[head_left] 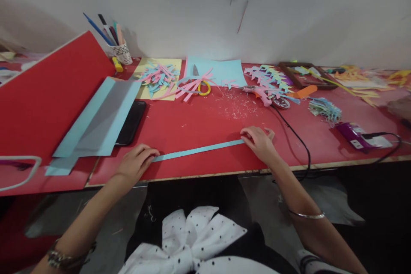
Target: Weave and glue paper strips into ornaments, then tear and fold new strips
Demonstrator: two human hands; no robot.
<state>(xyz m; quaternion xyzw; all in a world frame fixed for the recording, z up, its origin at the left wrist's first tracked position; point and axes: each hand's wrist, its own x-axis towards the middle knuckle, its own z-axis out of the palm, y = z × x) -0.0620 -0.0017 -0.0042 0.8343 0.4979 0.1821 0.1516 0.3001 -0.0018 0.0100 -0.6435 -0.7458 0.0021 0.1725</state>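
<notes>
A long, narrow light-blue paper strip (199, 150) stretches between my hands, low over the front of the red table (180, 124). Its left end is pinched in the fingers of my left hand (137, 162). My right hand (259, 143) grips the other end between thumb and fingers, a little farther from the table's front edge. Left of my left hand, folded light-blue paper sheets (102, 115) lean by a red board (61, 94), partly covering a black phone (133, 122).
At the back lie cut paper pieces (160, 78), scissors with yellow handles (204, 88), a blue sheet (221, 70) and a pink glue gun (261, 94) with a black cord. A purple power box (356, 136) sits at right. A pen cup (122, 53) stands back left.
</notes>
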